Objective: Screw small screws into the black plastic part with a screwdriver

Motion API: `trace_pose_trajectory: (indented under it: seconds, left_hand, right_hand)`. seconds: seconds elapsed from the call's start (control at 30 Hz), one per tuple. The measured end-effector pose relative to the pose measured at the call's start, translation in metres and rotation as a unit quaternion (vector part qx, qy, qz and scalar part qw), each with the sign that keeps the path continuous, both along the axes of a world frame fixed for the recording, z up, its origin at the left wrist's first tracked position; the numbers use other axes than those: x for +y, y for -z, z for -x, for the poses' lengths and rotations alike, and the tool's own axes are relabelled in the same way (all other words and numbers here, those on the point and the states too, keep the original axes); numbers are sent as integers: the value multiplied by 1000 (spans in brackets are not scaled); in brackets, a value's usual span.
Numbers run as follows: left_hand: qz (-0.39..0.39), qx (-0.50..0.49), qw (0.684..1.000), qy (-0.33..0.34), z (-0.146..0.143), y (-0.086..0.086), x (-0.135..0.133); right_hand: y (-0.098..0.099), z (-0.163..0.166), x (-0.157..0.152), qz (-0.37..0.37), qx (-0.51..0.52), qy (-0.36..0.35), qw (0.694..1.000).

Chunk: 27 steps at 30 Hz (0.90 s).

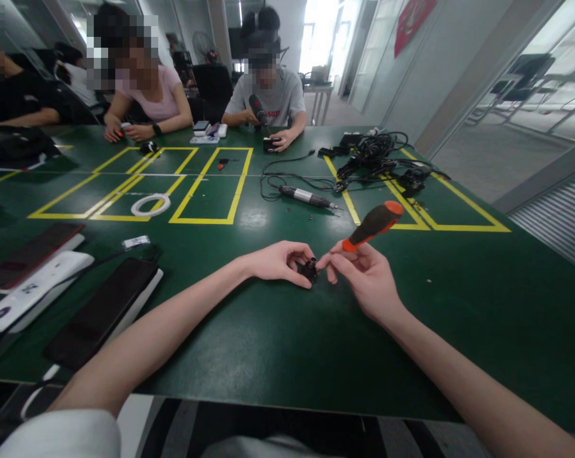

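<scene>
Just above the green table (278,343), my left hand (280,262) is closed around a small black part (309,270) with a short round post on top. My right hand (366,277) has a screwdriver (374,225) with a black and orange handle, held between thumb and fingers. Its handle points up and to the right. The fingertips of the right hand are close beside the black part; whether they touch it I cannot tell. The screwdriver's shaft is hidden by the hand.
A silver and black electric screwdriver (307,197) lies ahead, near tangled black cables (373,156). A white tape ring (151,205) rests among yellow tape outlines. Phones, a white power strip (34,289) and a dark power bank (103,312) lie left. Co-workers sit across the table.
</scene>
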State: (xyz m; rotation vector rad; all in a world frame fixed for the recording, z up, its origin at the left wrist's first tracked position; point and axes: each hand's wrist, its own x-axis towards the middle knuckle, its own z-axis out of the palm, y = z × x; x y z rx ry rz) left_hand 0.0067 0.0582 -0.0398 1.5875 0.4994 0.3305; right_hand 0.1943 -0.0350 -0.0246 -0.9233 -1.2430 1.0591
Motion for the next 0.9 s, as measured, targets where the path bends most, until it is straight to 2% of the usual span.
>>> trace_pose_trajectory:
  seconds: [0.2, 0.4, 0.5, 0.6, 0.67, 0.73, 0.8, 0.87, 0.9]
  left_hand:
    - [2, 5, 1000, -1, 0, 0, 0]
    - [-8, 1, 1000, -4, 1, -1, 0]
    - [-4, 3, 1000, 1, 1, -1, 0]
    - [-7, 7, 1000, -1, 1, -1, 1]
    - [-14, 11, 1000, -1, 1, -2, 1]
    - [-19, 14, 1000, 1, 1, -4, 0]
    - [-18, 12, 1000, 2, 2, -5, -1]
    - [-15, 12, 1000, 6, 2, -6, -2]
    - [-16, 13, 1000, 10, 2, -6, -3]
  right_hand:
    - [-3, -2, 0, -17, -57, 44, 997]
    - [-3, 0, -2, -11, -16, -9, 1000]
    - [-1, 0, -2, -15, -12, -13, 1000]
    - [-1, -2, -3, -38, -46, -18, 998]
    - [-1, -3, -6, -86, -108, -20, 990]
    - [0, -2, -14, -174, -201, -16, 964]
    - [2, 4, -25, -298, -302, -44, 905]
    - [5, 15, -36, -429, -395, -169, 795]
    - [6, 21, -40, -469, -436, -211, 738]
